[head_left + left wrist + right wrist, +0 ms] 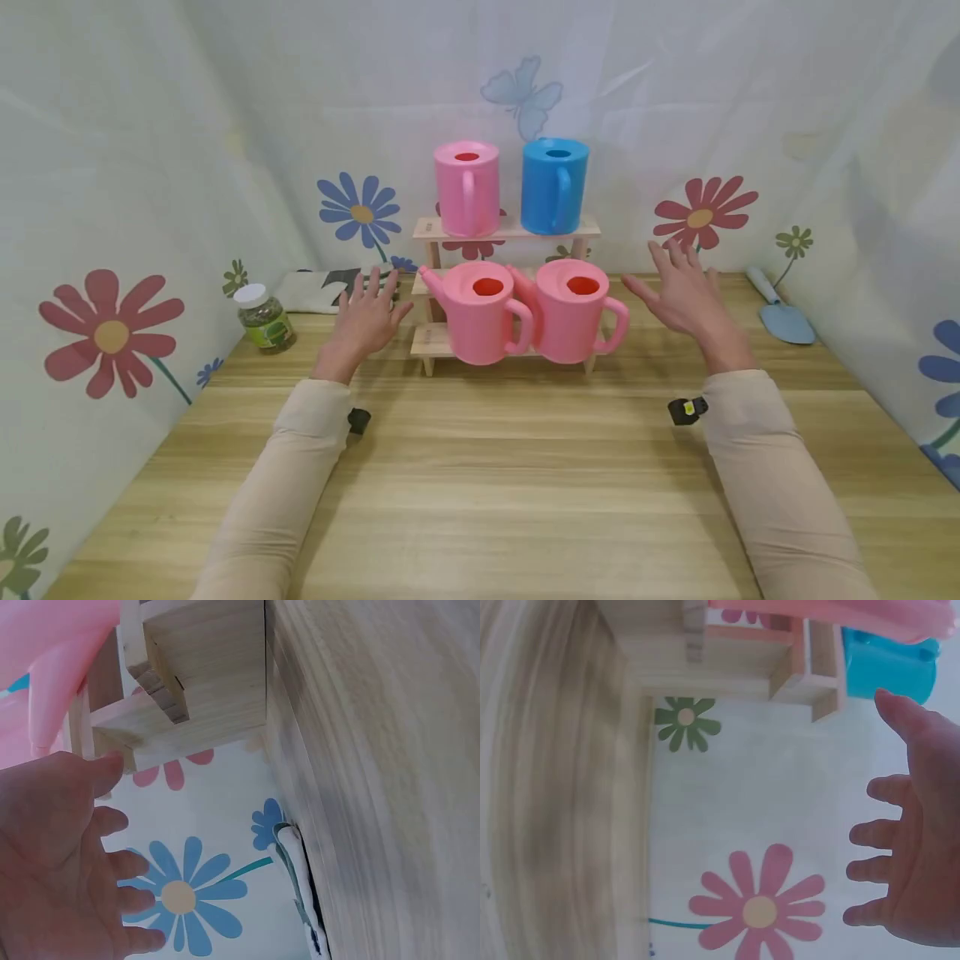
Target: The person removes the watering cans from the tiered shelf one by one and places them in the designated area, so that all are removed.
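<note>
Two pink watering cans, one on the left (480,325) and one on the right (568,325), stand side by side low on a tiered wooden stand (433,340), spouts to the left. On its top shelf are another pink watering can (450,196) and a blue watering can (543,192), handles facing me. My left hand (367,321) hovers left of the stand, fingers spread, holding nothing. Right of the stand, my right hand (686,292) is likewise spread and touches nothing. In the left wrist view, a pink spout (64,690) appears above the left hand (52,855).
Gloves (307,292) lie at the back left, near a jar with a white lid (268,321). A small blue trowel (786,323) lies at the back right. Flower-printed curtain (637,100) surrounds the wooden table (510,483) at back and sides.
</note>
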Motion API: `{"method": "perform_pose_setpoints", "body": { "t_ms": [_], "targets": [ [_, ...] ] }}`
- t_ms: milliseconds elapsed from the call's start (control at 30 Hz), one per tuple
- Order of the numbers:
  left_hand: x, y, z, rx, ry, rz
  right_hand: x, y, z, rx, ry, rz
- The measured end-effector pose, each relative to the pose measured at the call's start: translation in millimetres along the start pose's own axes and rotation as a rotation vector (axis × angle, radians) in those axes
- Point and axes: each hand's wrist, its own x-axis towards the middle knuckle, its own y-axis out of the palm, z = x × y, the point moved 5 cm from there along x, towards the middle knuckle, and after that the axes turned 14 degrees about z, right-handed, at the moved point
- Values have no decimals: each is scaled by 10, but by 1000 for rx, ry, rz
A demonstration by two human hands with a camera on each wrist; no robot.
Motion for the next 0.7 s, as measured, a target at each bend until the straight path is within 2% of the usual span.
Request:
{"method": "perform_pose_setpoints", "body": {
  "t_ms": [100, 200, 300, 433, 567, 700],
  "targets": [
    [2, -19, -29, -12, 21, -5, -56, -54, 92, 8, -32, -3],
    [2, -31, -66, -65, 73, -1, -121, -100, 187, 23, -70, 1],
    [3, -51, -102, -186, 150, 22, -177, -151, 290, 81, -121, 28],
    [-6, -65, -153, -338, 238, 50, -244, -171, 397, 181, -176, 108],
    [0, -55, -193, -376, 282, 51, -292, -162, 462, 218, -206, 181],
    [4, -34, -212, -394, 293, 49, -306, -160, 506, 210, -246, 200]
  ]
}}
